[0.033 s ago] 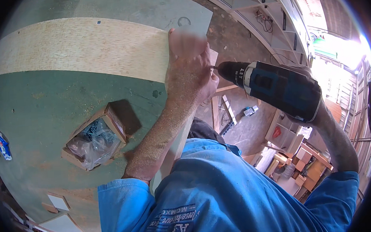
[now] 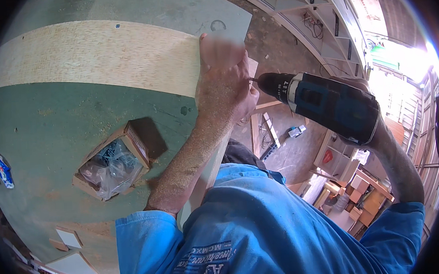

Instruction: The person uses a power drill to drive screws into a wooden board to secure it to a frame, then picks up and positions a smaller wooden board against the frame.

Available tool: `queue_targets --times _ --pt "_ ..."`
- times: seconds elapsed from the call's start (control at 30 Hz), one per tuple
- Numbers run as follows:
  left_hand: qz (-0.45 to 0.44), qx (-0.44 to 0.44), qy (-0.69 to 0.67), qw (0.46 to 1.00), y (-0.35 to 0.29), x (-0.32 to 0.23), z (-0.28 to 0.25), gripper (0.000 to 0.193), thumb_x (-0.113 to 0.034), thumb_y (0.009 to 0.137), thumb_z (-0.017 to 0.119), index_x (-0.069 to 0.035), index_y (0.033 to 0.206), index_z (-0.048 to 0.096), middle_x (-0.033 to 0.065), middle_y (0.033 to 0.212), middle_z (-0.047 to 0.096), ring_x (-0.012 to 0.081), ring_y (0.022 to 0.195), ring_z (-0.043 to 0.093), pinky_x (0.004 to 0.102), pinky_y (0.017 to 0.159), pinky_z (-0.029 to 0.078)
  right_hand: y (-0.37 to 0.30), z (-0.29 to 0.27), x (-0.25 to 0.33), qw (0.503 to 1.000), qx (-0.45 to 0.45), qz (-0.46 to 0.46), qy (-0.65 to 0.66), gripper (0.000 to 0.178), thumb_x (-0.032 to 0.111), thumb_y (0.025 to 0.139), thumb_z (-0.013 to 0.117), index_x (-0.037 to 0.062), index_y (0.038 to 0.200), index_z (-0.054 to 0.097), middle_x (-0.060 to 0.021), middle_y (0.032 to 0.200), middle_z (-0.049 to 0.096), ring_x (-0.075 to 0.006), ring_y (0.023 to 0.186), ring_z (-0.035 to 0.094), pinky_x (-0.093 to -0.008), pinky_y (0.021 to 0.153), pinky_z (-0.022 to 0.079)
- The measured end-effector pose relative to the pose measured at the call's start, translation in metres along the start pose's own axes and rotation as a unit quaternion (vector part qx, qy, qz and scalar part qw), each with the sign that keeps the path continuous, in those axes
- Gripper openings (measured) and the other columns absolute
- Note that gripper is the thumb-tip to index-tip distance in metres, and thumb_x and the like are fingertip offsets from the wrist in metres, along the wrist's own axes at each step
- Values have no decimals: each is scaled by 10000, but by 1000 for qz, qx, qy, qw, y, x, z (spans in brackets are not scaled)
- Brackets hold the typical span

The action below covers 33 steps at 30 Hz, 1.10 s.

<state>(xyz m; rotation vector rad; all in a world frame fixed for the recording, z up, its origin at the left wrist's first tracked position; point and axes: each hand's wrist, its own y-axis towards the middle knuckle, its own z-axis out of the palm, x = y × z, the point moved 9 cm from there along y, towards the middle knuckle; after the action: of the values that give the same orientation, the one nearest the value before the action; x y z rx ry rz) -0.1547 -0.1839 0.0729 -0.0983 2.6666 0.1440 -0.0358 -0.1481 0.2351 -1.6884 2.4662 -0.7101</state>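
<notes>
A long pale wooden board [image 2: 101,59] lies across the green tabletop. My left hand [image 2: 224,89], dusted with sawdust, is closed around its right end, where a small pale wood edge [image 2: 253,66] shows beside the fingers. In my right hand [image 2: 359,84] is a blue-and-black cordless drill [image 2: 327,104], level and pointed left; its body hides most of those fingers. The thin bit [image 2: 252,79] reaches the wood right beside my left fingers. Whether the tip has entered the wood, I cannot tell.
On the green table [image 2: 55,121] stands an open cardboard box [image 2: 139,143] with blue-grey screws [image 2: 112,153] and a plastic bag [image 2: 113,179]. A blue packet [image 2: 3,170] and white offcuts [image 2: 75,267] lie at left. Shelving [image 2: 298,23] stands far right; wood scraps [image 2: 369,198] are piled below.
</notes>
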Motion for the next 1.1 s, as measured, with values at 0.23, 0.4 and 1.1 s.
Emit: queue_targets --times 0.23,0.4,1.1 --pt "-4 -13 8 1000 -1 -1 -9 705 -413 740 735 59 1233 553 211 1200 570 344 1302 466 548 1239 154 19 7 -16 982 102 124 103 599 258 680 846 36 1199 644 -142 1086 684 -300 975 672 -426 864 534" --pt "-4 -24 10 1000 -6 -9 -13 690 -404 710 749 64 1180 558 213 1177 574 349 1279 479 554 1230 170 -10 8 -26 993 -32 65 -98 586 200 646 850 69 1182 654 -137 1163 645 -318 1084 607 -450 941 489" --pt "-81 -148 132 977 -44 -58 10 807 -312 883 678 59 1500 314 259 1560 316 412 1475 288 521 1221 222 -236 145 -170 859 -318 126 380 541 -61 713 736 60 1235 661 -49 1185 707 -150 1036 663 -294 890 515"
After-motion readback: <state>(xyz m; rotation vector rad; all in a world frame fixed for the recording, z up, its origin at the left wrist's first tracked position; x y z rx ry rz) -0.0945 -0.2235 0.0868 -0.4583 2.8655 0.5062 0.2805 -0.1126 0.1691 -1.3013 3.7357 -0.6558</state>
